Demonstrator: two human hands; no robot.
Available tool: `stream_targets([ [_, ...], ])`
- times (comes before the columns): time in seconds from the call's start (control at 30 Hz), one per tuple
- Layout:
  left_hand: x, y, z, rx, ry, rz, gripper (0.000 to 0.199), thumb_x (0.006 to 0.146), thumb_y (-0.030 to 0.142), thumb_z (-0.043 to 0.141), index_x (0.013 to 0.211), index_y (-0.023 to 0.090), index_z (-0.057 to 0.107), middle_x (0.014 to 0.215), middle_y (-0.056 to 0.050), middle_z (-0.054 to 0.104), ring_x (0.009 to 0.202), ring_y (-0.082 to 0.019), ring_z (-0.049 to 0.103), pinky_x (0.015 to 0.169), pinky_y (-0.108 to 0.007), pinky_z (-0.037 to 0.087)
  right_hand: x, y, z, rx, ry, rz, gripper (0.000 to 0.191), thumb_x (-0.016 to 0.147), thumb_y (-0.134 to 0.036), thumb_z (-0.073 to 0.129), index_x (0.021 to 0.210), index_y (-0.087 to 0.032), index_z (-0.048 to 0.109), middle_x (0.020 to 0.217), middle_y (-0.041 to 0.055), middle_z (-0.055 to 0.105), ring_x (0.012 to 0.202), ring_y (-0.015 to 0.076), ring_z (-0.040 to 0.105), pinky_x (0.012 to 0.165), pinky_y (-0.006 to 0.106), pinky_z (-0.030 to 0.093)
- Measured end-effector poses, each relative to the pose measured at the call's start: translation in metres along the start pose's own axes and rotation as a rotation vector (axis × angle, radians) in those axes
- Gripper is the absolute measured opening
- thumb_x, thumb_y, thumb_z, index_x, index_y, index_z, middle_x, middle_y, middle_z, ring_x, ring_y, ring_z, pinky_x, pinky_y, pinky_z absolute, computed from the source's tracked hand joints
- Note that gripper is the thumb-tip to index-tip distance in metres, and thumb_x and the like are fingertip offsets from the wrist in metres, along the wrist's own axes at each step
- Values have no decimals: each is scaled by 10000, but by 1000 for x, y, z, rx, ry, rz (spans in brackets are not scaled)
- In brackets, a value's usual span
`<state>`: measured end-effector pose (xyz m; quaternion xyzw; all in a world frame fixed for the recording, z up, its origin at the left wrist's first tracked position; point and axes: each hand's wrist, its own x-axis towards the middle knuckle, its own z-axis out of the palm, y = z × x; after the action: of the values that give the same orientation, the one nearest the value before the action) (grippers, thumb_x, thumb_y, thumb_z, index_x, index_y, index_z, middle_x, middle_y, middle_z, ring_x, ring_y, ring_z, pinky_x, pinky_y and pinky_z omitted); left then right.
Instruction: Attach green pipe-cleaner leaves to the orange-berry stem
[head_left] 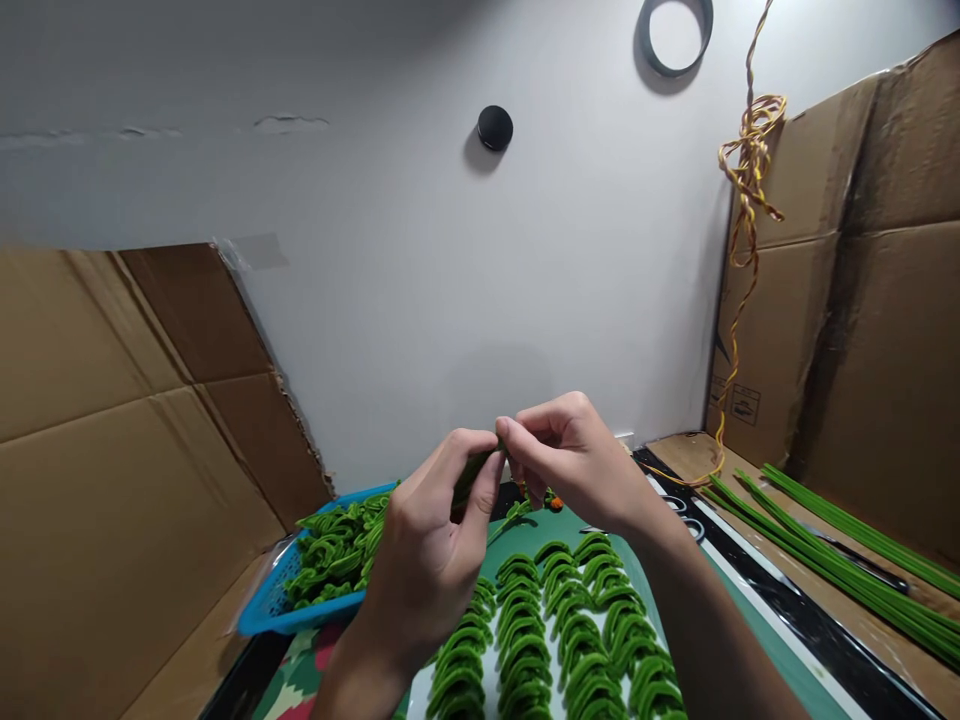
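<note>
In front of the wall, my left hand (pixel 431 525) and my right hand (pixel 574 455) meet fingertip to fingertip. Between them is a green pipe cleaner piece (pixel 469 475), mostly hidden by the fingers. The left thumb and forefinger pinch it, while the right thumb and forefinger close on its end. Below my hands, rows of curved green pipe cleaner pieces (pixel 525 640) lie on a white surface over a green mat (pixel 637 570). A green sprig with an orange bit (pixel 555 502) lies just behind my right hand, partly covered.
At left stands a blue basket (pixel 300 618) heaped with looped green pieces (pixel 337 555). Long straight pipe cleaners (pixel 832 565) lie at right by a dark slim tool (pixel 862 568) and scissors (pixel 694 528). Cardboard panels (pixel 112 480) flank both sides; a twisted yellow wire (pixel 739 310) hangs at right.
</note>
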<state>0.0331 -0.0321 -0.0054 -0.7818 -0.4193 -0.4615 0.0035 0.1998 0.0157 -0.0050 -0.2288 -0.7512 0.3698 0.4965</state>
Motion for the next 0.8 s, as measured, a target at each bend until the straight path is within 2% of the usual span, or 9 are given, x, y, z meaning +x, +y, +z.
stream_targets([
  [0.07, 0, 2, -1, -76, 41, -74, 98, 1034, 320, 560, 1056, 267, 640, 857, 56, 655, 744, -62, 586, 704, -161, 460, -2, -3, -3, -11, -46, -48, 465, 1016, -485, 569, 675, -169, 577, 594, -25, 565, 538, 74, 498, 504, 213, 367],
  [0.17, 1, 3, -5, -214, 102, -208, 147, 1008, 377, 597, 969, 239, 629, 759, 54, 597, 623, -57, 502, 584, -162, 413, -5, -6, -7, -39, -69, -114, 315, 1001, -449, 621, 849, -175, 649, 736, -18, 613, 624, 76, 533, 534, 205, 412],
  [0.23, 3, 1, -9, -282, 78, -274, 197, 980, 419, 634, 950, 225, 621, 712, 60, 549, 532, -42, 396, 492, -167, 337, -7, -7, -10, -32, -39, -154, 207, 981, -396, 666, 1031, -196, 679, 830, -16, 642, 645, 73, 555, 557, 207, 454],
  [0.33, 6, -2, -16, -368, -31, -353, 281, 942, 485, 673, 960, 211, 612, 655, 72, 463, 484, -30, 307, 434, -165, 260, -7, -5, -11, -20, -23, -194, 289, 956, -302, 709, 1235, -238, 673, 981, -6, 694, 667, 63, 586, 603, 217, 509],
  [0.43, 6, -6, -21, -470, -121, -439, 351, 908, 538, 697, 967, 206, 601, 611, 86, 375, 466, -31, 306, 413, -158, 230, -6, -1, -12, -27, -59, -236, 273, 948, -286, 728, 1216, -237, 715, 1060, 10, 730, 689, 65, 608, 612, 223, 522],
  [0.6, 5, -9, -21, -619, -194, -534, 391, 875, 565, 726, 922, 209, 571, 576, 101, 303, 442, -24, 234, 387, -148, 157, -6, 2, -13, -81, -63, -255, 208, 928, -273, 756, 1133, -240, 737, 1053, -5, 733, 721, 75, 618, 628, 233, 522],
  [0.7, 5, -9, -22, -672, -239, -552, 378, 894, 564, 704, 910, 211, 567, 578, 100, 288, 448, -24, 219, 384, -138, 158, -6, 1, -12, -124, -35, -282, 98, 959, -254, 714, 1053, -230, 733, 992, -20, 720, 735, 71, 605, 666, 228, 525],
  [0.8, 4, -8, -24, -706, -286, -532, 349, 930, 537, 668, 887, 212, 549, 552, 104, 283, 445, -24, 202, 382, -124, 165, -7, 0, -11, -154, -14, -304, 62, 970, -274, 706, 1000, -223, 724, 923, -33, 696, 721, 62, 579, 634, 205, 501],
])
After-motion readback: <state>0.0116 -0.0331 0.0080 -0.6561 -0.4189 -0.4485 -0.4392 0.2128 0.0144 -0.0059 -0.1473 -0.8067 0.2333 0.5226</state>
